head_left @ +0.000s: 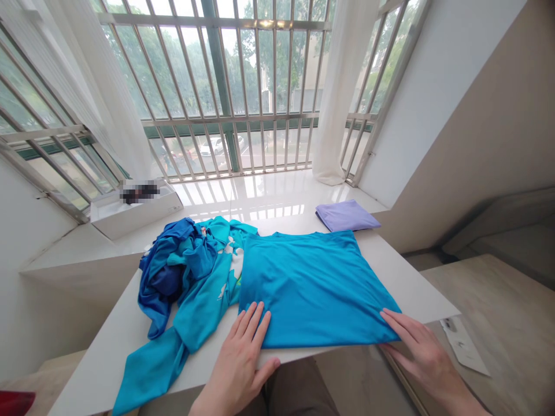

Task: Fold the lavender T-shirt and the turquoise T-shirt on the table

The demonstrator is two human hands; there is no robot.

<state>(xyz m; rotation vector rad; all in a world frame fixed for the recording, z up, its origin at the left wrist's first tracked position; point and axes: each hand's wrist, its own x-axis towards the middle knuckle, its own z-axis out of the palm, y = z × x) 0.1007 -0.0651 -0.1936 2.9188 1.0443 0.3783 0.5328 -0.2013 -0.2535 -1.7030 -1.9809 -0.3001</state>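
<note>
The open left hand (237, 363) lay flat on the turquoise shirt (314, 289) at its 7 o'clock edge, and the open right hand (422, 355) pressed its 4 o'clock corner. The shirt lay smooth on the white surface (416, 292), a crumpled blue garment (177, 271) at 9 o'clock.

This is a room in a home: a bay window (221, 86) with metal bars and sheer curtains (336, 98) rises over a polished white sill (255, 193), blue clothes (314, 289) lie on a white bench (416, 294), and trees and a parked car (212, 145) show outside.
</note>
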